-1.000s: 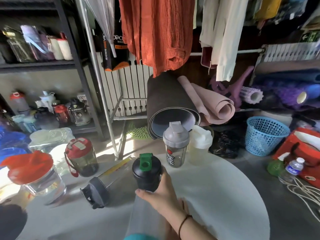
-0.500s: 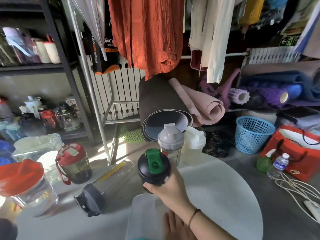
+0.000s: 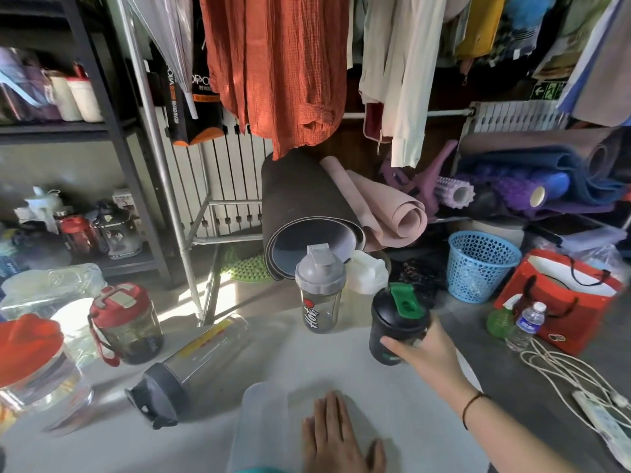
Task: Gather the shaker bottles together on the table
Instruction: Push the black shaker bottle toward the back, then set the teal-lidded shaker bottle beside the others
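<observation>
My right hand [image 3: 425, 356] grips a black shaker bottle [image 3: 397, 320] with a green flip cap, held upright at the table's far right. Just left of it stand a clear shaker with a grey lid [image 3: 320, 290] and, behind that, a white-lidded shaker [image 3: 367, 276]. A clear bottle with a dark lid [image 3: 191, 367] lies on its side to the left. My left hand [image 3: 336, 440] rests flat, fingers spread, on a translucent plastic container [image 3: 263, 428] at the near edge of the round white table [image 3: 341, 363].
A red-lidded dark jug [image 3: 124, 324] and a big clear jar with a red lid [image 3: 32, 367] stand on the left. Beyond the table are rolled mats [image 3: 307, 213], a blue basket [image 3: 478, 268], a red bag [image 3: 560, 298], small bottles and cables on the floor.
My right hand has carried the black shaker from the table's middle to the right, beside the grey-lidded and white-lidded shakers. My left hand has come into view on the plastic container.
</observation>
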Demonstrator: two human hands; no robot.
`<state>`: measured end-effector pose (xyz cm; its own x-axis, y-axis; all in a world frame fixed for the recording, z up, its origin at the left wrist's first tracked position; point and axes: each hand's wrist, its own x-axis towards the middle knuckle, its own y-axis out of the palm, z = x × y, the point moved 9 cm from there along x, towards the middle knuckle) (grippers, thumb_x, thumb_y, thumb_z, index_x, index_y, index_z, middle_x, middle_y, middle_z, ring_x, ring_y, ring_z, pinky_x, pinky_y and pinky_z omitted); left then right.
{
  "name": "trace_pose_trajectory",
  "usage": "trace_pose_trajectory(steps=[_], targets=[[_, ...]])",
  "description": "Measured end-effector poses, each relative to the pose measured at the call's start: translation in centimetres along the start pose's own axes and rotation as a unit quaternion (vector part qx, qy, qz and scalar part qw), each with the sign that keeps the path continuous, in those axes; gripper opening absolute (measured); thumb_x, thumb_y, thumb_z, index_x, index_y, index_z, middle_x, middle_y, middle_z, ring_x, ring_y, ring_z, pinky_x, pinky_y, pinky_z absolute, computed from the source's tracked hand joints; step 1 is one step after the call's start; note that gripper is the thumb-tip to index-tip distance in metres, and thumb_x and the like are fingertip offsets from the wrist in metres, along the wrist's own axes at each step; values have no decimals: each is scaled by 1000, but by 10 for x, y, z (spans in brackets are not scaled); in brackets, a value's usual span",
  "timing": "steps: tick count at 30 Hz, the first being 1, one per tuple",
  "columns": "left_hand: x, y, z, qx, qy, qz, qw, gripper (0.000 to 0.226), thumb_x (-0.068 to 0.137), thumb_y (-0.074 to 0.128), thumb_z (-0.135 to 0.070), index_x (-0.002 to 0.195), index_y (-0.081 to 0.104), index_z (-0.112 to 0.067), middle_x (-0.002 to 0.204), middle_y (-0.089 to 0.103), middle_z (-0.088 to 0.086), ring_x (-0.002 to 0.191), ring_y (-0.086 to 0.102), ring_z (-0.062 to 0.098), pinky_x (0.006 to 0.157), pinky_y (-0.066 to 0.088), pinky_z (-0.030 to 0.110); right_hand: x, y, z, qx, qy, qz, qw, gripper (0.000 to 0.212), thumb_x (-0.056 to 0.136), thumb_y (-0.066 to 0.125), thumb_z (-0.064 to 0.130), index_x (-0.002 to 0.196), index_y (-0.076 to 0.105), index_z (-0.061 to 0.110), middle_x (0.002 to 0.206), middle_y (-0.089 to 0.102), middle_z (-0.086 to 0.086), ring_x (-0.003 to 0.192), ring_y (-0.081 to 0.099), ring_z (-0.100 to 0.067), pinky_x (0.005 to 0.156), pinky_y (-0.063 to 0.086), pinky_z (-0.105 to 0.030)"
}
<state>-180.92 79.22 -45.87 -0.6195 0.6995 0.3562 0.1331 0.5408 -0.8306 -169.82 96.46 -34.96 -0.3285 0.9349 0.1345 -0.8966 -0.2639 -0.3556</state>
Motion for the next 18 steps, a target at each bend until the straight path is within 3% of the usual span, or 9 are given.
trace_pose_trajectory(steps=[4,10,12,14,16,18], targets=[[-2,2,-1,7,12,7,1000,92,47,54,-68,108,72,-3,118,70,11,147,-10,5,117,-2,32,4,14,-7,7,10,-4,1000,61,57,91,14,99,53,37,100,68,7,94,65,-14,83,49,-31],[-4,4,2,13,-1,-2,1000,90,48,54,-67,110,71,-4,125,66,11,149,1,8,117,-2,31,8,13,-22,14,35,-19,999,63,60,90,16,110,54,26,103,68,1,97,64,-18,83,49,-31],[-4,10,1,7,4,34,999,88,50,54,-66,110,71,-4,122,68,11,142,23,16,117,-2,30,11,13,-23,28,32,-23,999,60,60,90,17,107,55,28,103,69,0,97,65,-19,84,51,-33],[-6,8,1,27,6,46,999,88,51,55,-66,111,71,-4,122,68,10,124,41,23,117,-2,31,12,18,-26,28,27,-21,999,56,61,89,18,101,54,35,102,69,2,96,65,-18,85,51,-34],[-8,4,-1,37,8,52,998,89,51,55,-65,115,69,-5,122,68,9,123,40,24,117,-3,32,11,23,-28,38,30,-8,999,52,63,88,18,97,54,39,103,70,6,97,66,-18,88,52,-37],[-10,-1,-5,41,18,46,998,95,51,56,-65,128,58,-11,123,67,9,138,25,21,117,-1,34,6,24,-30,84,32,3,996,52,67,85,13,102,55,36,106,67,3,103,65,-23,90,52,-43]])
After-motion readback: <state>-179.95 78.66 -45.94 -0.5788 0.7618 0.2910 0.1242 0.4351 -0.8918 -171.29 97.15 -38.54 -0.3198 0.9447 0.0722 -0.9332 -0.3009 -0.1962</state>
